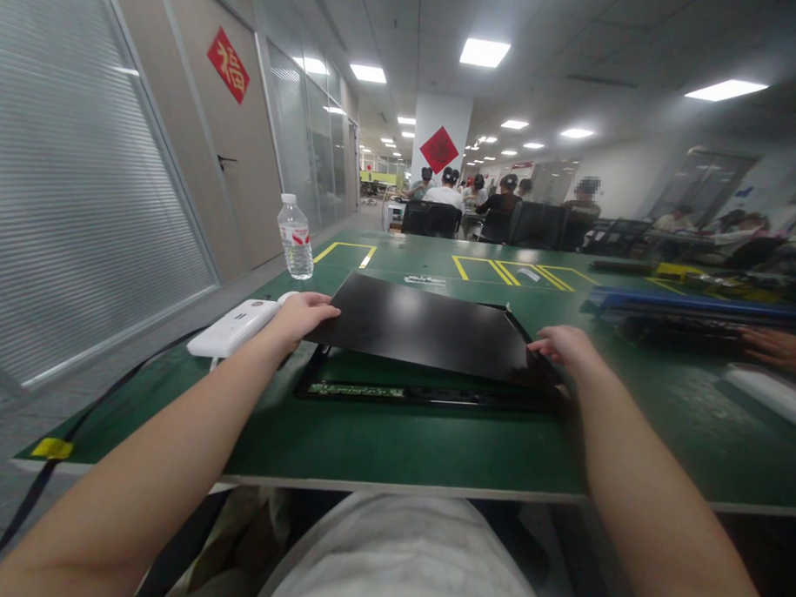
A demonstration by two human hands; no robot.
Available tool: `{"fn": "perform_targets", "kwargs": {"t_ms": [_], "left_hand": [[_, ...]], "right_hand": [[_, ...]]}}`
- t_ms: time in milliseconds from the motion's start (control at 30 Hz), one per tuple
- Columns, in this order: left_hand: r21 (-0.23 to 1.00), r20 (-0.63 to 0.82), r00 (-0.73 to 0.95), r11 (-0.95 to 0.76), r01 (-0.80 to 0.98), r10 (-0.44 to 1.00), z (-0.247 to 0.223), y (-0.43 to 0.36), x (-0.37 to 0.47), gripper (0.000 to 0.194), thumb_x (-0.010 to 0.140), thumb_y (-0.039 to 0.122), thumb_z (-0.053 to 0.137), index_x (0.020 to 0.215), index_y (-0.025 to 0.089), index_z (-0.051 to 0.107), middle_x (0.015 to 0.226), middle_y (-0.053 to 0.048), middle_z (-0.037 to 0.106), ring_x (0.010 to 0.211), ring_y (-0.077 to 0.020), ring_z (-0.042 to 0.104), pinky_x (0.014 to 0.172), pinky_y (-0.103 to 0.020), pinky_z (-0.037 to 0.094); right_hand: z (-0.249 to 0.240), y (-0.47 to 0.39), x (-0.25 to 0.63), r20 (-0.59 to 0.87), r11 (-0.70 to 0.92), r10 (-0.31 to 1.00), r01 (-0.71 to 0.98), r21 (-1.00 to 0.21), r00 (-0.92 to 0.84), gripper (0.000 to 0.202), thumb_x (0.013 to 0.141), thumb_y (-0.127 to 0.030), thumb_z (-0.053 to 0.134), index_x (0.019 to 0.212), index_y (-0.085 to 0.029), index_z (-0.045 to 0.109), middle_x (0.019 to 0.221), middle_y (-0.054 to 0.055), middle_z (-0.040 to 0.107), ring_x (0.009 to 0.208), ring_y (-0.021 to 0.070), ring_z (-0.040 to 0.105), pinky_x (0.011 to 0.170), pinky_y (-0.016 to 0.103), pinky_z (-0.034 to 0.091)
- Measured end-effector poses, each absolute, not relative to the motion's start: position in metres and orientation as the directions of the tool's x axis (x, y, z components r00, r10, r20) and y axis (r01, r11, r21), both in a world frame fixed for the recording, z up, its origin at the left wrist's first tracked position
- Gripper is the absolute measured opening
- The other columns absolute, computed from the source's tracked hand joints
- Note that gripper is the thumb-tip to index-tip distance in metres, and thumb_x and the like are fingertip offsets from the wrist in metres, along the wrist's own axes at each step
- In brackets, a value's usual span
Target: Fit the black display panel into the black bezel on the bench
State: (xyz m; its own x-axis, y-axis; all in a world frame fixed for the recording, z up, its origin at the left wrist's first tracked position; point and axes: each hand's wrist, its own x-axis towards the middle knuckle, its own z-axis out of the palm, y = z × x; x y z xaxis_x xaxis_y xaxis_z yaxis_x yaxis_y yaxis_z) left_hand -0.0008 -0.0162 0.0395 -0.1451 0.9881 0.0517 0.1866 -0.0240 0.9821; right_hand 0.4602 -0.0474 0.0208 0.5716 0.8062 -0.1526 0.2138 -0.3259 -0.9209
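A thin dark glossy panel [429,326] is held tilted above a black frame [473,397] on the green table [393,446]. At the panel's left edge my left hand [306,317] is closed, its thumb and fingers pinching the corner. My right hand [562,346] pinches at the right edge, its fingers closed there beside the frame's right side. A green circuit strip [356,390] shows along the front bar of the frame. The panel covers most of the frame's inside.
A water bottle [296,238] and a white device [233,329] with a black cable stand at the left. Yellow tape marks lie toward the back. On the right are a blurred blue-edged object [685,307], a white item [770,394] and another person's hand [778,348].
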Motion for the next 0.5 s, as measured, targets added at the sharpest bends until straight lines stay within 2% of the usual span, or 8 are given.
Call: {"fn": "perform_targets", "kwargs": {"t_ms": [200, 500], "left_hand": [[0.975, 0.065, -0.148, -0.031, 0.219, 0.987, 0.0373, -0.0139, 0.001, 0.035, 0.045, 0.027, 0.085, 0.077, 0.018, 0.075, 0.066, -0.004, 0.074, 0.059, -0.0202, 0.066, 0.057, -0.028, 0.049], [0.968, 0.039, -0.115, -0.009, 0.25, 0.993, 0.0363, -0.0166, 0.0044, 0.034, 0.045, 0.028, 0.087, 0.075, 0.017, 0.074, 0.067, -0.005, 0.074, 0.06, -0.0209, 0.066, 0.058, -0.028, 0.048]], "right_hand": [[0.0201, -0.0463, 0.4624, -0.15, -0.334, 0.8, 0.222, -0.916, 0.581, 0.015, 0.081, -0.012, 0.06, 0.096, -0.012, 0.063, 0.07, 0.014, 0.075, 0.043, 0.0105, 0.049, 0.036, 0.019, 0.029], [0.0194, -0.0481, 0.4627, -0.095, -0.324, 0.803, 0.297, -0.898, 0.589, 0.005, 0.083, -0.012, 0.06, 0.087, -0.013, 0.061, 0.062, 0.01, 0.07, 0.042, 0.0104, 0.047, 0.038, 0.021, 0.029]]}}
